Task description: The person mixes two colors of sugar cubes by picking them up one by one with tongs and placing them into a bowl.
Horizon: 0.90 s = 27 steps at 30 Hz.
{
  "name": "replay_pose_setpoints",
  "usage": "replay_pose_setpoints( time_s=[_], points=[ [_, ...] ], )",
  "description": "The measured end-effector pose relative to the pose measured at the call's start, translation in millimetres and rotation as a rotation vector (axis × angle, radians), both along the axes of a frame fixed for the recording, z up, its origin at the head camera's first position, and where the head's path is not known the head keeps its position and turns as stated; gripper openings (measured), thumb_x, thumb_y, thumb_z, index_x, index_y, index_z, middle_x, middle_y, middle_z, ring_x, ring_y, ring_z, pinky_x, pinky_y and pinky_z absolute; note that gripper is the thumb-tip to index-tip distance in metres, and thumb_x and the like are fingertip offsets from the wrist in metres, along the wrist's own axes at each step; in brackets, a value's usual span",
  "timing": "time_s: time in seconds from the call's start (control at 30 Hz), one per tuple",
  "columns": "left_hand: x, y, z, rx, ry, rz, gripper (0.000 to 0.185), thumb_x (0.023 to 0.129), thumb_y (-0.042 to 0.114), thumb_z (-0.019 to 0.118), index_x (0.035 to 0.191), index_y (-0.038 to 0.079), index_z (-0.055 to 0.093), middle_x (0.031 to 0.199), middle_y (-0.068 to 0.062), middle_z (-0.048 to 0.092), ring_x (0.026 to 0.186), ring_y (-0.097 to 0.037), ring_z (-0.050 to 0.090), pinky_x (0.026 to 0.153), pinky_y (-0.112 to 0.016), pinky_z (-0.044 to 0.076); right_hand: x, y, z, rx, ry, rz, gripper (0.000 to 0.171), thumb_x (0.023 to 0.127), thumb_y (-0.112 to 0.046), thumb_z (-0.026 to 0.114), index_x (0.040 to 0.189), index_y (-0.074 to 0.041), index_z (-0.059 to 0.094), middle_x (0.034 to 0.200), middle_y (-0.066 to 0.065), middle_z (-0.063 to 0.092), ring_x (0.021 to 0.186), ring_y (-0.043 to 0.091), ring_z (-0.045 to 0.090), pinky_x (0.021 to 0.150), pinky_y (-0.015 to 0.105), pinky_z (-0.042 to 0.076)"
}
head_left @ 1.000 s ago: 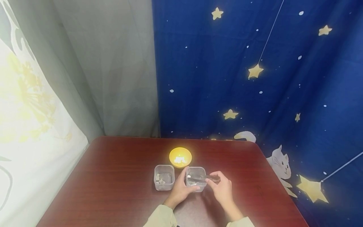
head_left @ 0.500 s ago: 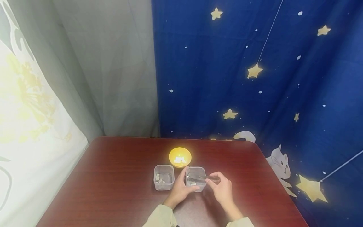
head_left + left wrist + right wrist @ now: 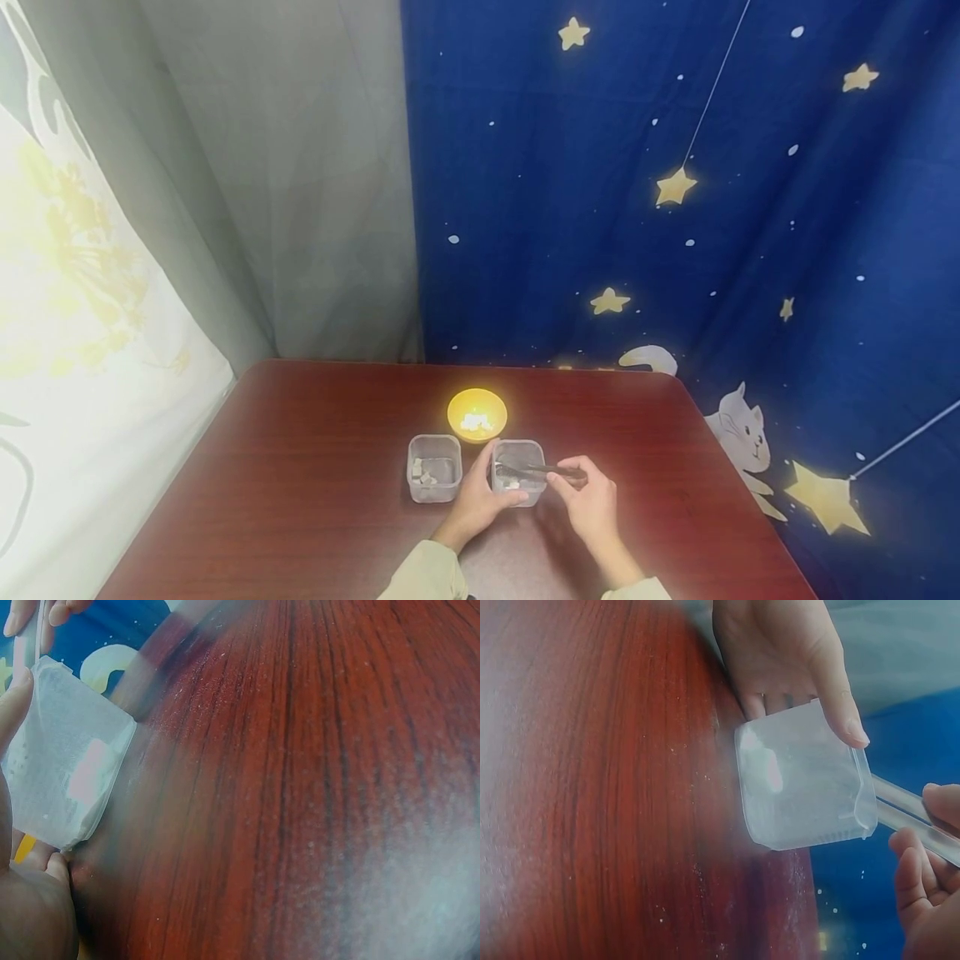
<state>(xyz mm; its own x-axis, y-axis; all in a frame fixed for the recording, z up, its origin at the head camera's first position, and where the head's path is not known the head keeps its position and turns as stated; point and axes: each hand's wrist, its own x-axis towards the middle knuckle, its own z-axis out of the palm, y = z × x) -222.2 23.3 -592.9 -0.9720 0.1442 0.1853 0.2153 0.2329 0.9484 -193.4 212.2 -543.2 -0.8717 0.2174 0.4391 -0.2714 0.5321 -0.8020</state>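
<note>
Hands in pale sleeves reach over a red-brown wooden bench, on which a round yellow bowl stands; sides here are the person's own. Inside the bowl lie bright white bits, too glaring to make out singly.

Nearer the person than the bowl, and a little to its right, is a clear, squarish plastic container. The left hand has its grip closed round this container, thumb along the near wall and fingers on the left side. Whether its base touches the bench cannot be told.

Farther right of the bowl, also on the person's side, the right hand has its grip pinched on slim tongs, thumb against fingers. The tongs point left, their tips inside the held container, close to a small white piece; whether they nip it is too small to tell. In the right wrist view a narrow gap shows between the two arms of the tongs.

Nearer the person than the bowl and to its left stands a matching tub, holding several pale chunks.

Beyond the bowl hang a grey curtain and, to its right, a blue curtain printed with yellow stars.
</note>
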Motion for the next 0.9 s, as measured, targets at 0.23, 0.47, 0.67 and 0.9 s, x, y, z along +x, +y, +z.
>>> replay_pose_setpoints(
  time_s=[0.23,0.47,0.67,0.9],
  points=[
    [0.4,0.8,0.9,-0.001,-0.006,0.003,0.105,0.068,0.038,0.087,0.151,0.006,0.031,0.148,-0.014,0.042,0.133,-0.032,0.041,0.11,-0.053,0.03,2.1,4.8,1.5,-0.055,-0.044,-0.026,0.022,0.073,-0.007,0.085,0.088,-0.013,0.07,0.078,0.004,0.073,0.069,0.015,0.07,0.059,0.026,0.056],
    [2.1,0.8,2.2,0.002,-0.011,0.002,0.105,0.068,0.038,0.087,0.151,0.006,0.031,0.147,-0.014,0.042,0.133,-0.032,0.041,0.11,-0.052,0.031,4.8,7.9,5.8,-0.104,-0.074,-0.055,0.021,0.075,-0.011,0.084,0.09,-0.012,0.071,0.085,0.007,0.073,0.074,0.016,0.071,0.06,0.025,0.056],
    [1.5,0.1,1.6,0.012,-0.011,-0.002,0.105,0.068,0.037,0.088,0.151,0.006,0.032,0.147,-0.014,0.043,0.131,-0.031,0.043,0.109,-0.051,0.032,6.3,9.5,14.0,-0.132,-0.105,-0.094,0.021,0.076,-0.014,0.084,0.092,-0.012,0.07,0.087,0.007,0.073,0.075,0.014,0.069,0.061,0.025,0.055],
    [1.6,-0.2,1.8,0.011,-0.009,-0.003,0.104,0.067,0.036,0.088,0.151,0.007,0.032,0.147,-0.012,0.044,0.131,-0.03,0.043,0.109,-0.051,0.032,8.1,8.6,21.9,-0.163,-0.095,-0.126,0.02,0.077,-0.014,0.083,0.093,-0.01,0.071,0.086,0.008,0.073,0.074,0.008,0.068,0.06,0.023,0.054]
  ],
)
